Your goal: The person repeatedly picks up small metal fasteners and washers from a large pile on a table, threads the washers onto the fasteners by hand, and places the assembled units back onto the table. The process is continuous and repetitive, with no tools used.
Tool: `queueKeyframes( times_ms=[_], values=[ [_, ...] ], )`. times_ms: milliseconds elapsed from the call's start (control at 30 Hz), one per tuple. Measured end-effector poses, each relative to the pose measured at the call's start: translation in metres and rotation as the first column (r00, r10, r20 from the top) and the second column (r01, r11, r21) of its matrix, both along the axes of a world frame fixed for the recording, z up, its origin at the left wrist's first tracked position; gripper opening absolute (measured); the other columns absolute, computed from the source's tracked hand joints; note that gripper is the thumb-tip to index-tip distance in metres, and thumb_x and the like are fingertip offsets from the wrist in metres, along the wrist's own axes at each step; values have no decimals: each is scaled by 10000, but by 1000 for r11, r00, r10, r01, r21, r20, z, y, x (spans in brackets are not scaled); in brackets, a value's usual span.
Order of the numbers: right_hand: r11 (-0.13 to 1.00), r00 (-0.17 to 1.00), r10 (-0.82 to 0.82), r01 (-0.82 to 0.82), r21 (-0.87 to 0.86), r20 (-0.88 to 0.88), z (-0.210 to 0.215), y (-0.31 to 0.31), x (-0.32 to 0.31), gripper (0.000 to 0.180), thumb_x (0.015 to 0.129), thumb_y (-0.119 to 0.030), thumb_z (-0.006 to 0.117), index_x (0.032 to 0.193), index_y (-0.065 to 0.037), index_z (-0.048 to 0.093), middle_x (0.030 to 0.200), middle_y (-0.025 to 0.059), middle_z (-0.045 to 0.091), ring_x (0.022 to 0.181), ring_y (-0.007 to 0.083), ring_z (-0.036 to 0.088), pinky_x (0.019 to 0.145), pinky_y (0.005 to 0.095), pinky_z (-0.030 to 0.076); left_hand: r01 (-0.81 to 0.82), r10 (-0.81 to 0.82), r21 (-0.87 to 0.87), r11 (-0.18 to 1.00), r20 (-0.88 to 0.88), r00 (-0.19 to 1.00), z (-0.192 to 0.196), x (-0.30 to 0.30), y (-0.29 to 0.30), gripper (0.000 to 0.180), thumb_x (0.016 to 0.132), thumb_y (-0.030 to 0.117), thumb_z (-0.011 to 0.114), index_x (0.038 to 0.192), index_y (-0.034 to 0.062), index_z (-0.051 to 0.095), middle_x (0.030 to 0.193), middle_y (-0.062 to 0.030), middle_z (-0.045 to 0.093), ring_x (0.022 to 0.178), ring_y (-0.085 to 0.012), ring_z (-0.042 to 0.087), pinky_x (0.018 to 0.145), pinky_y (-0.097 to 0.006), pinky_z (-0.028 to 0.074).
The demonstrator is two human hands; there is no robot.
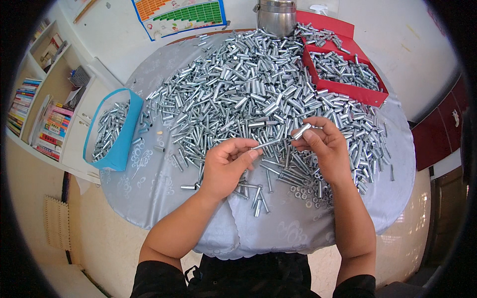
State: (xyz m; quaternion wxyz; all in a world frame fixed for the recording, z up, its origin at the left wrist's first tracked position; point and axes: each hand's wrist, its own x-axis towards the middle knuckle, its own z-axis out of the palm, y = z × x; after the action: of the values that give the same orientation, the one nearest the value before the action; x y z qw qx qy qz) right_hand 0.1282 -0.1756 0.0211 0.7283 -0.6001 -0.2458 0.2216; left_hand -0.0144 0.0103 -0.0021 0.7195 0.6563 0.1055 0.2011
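Observation:
Between the thumb and fingers of my left hand is a slender silver bolt, held nearly level with its free end toward the right. My right hand pinches a short, shiny metal sleeve. The bolt's tip and the sleeve are close together but look apart. Below and behind both hands spreads a large heap of metal sleeves and bolts. Small hex nuts lie in a cluster near my right wrist. Several bolts with sleeves on them lie loose beside my left wrist.
A blue open box of metal parts stands at the table's left. A red open box, also filled with parts, is at the back right. Behind the heap stands a steel canister. A silver patterned cloth covers the round table.

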Motion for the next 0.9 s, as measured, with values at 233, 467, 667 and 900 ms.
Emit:
queueKeyframes(
  times_ms=[233,467,667,900],
  values=[
    [999,999,-5,7,-39,46,-7,2,-5,193,958,-76,569,1117,32,577,891,90,677,737,138,646,676,263,537,41,-40,-65,997,10,999,0,0,0,190,886,21,648,1069,-26,649,952,-117,708,728,-98,622,640,-228,514],
    [1000,1000,27,-27,-14,12,-6,3,-8,186,954,-56,567,1117,35,571,894,108,680,749,151,654,675,272,540,45,-45,-63,997,11,999,0,0,0,197,882,21,656,1073,-27,648,960,-117,706,723,-93,616,644,-222,510],
    [989,994,101,-96,-111,41,-8,3,-12,182,929,-56,613,1086,32,637,901,90,683,763,139,655,689,254,538,100,-103,-91,991,-23,994,0,0,0,192,890,12,644,1076,-32,646,975,-117,705,751,-105,632,663,-226,520],
    [961,871,70,72,-268,487,-3,4,-19,181,824,-44,709,1001,-7,701,816,91,670,735,187,635,653,304,495,151,-148,38,988,-81,986,-8,-1,-5,330,901,16,633,1227,-23,599,1031,-110,694,857,-130,668,779,-243,540]
  ],
)
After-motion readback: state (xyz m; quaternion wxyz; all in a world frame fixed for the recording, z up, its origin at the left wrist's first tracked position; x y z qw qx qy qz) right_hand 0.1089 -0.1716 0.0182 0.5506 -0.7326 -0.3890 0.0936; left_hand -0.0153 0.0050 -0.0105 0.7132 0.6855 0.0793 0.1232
